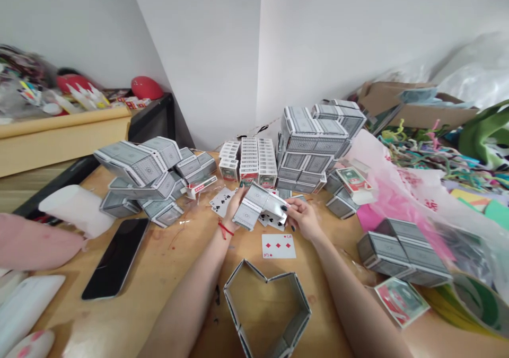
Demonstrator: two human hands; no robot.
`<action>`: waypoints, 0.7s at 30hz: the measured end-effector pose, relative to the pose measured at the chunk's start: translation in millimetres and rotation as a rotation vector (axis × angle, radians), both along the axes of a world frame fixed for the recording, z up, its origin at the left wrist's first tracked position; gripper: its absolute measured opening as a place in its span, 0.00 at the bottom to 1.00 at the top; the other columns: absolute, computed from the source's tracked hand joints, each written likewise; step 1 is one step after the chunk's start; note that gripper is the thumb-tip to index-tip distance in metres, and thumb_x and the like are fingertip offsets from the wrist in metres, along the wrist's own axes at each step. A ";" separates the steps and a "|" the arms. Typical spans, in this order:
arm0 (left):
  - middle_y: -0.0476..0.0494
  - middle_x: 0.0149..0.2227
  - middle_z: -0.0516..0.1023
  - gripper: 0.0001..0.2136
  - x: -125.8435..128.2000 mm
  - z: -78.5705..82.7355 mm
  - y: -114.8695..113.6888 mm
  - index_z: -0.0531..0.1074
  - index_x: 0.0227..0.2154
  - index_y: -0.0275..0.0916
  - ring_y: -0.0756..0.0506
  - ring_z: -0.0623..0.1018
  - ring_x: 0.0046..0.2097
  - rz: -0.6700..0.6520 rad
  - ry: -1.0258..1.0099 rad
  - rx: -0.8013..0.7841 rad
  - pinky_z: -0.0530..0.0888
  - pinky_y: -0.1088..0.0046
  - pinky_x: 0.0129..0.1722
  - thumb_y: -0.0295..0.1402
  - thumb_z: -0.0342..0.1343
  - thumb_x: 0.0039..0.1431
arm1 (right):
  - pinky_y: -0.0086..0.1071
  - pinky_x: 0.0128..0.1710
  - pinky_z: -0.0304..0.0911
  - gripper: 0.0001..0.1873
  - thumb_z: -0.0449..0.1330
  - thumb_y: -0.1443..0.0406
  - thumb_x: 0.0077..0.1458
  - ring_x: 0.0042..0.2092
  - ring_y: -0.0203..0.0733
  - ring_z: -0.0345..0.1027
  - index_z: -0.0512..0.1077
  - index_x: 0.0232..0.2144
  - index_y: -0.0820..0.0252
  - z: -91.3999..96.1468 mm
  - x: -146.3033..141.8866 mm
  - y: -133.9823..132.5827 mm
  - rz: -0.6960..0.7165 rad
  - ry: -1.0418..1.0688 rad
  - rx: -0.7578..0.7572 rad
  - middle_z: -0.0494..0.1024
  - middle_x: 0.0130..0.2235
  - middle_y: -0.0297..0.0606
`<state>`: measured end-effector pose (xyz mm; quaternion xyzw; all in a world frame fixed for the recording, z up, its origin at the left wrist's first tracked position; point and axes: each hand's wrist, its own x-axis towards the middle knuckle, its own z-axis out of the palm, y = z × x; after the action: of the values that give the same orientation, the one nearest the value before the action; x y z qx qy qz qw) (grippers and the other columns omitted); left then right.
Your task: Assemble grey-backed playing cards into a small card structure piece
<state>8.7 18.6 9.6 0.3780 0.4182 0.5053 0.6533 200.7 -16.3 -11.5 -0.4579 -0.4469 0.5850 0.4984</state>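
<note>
My left hand [235, 209] is closed on the left side of a piece made of joined playing cards [251, 208], with grey patterned backs showing. At its right end, the fingers of my right hand [301, 215] pinch a card of the same piece. Loose face-up cards [222, 201] lie beside and beneath the hands. A three of diamonds [279, 246] rests face up just in front of them. Nearer to me, a heart-shaped ring of folded cards [267, 279] stands on its edges between my forearms.
Stacked card structures [314, 140] rise at the back right, others [139, 167] at the left. Rows of card boxes [249, 159] stand behind my hands. A black phone [116, 257] lies left. Opened card packs [401, 300], pink wrapping [392, 183] and green-yellow tape [473, 305] crowd the right.
</note>
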 end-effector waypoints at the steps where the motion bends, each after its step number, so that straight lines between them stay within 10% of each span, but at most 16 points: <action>1: 0.39 0.33 0.78 0.22 -2.2 -2.4 0.1 0.73 0.34 0.36 0.41 0.77 0.37 -0.104 -0.090 -0.057 0.74 0.63 0.37 0.51 0.48 0.51 | 0.25 0.12 0.53 0.20 0.63 0.54 0.40 0.12 0.29 0.54 0.67 0.32 0.61 -0.8 -0.2 0.8 -0.038 -0.016 0.009 0.64 0.15 0.25; 6: 0.40 0.32 0.78 0.17 -6.9 -5.4 -6.0 0.72 0.36 0.36 0.40 0.78 0.35 -0.390 -0.100 -0.166 0.75 0.65 0.33 0.39 0.62 0.42 | 0.22 0.11 0.47 0.18 0.63 0.55 0.41 0.14 0.27 0.51 0.68 0.32 0.61 -0.7 -0.7 3.6 -0.165 -0.052 0.054 0.62 0.15 0.24; 21: 0.41 0.34 0.78 0.20 11.1 -5.7 -6.1 0.72 0.35 0.33 0.45 0.77 0.26 -0.188 0.128 -0.133 0.77 0.66 0.25 0.31 0.66 0.35 | 0.26 0.15 0.50 0.15 0.56 0.55 0.48 0.14 0.32 0.54 0.67 0.28 0.62 -0.2 -8.2 -1.1 -0.095 -0.303 0.107 0.64 0.13 0.28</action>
<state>19.8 12.5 3.9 0.4029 0.4542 0.3880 0.6934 192.6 -17.4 -11.6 -0.5344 -0.5253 0.4604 0.4759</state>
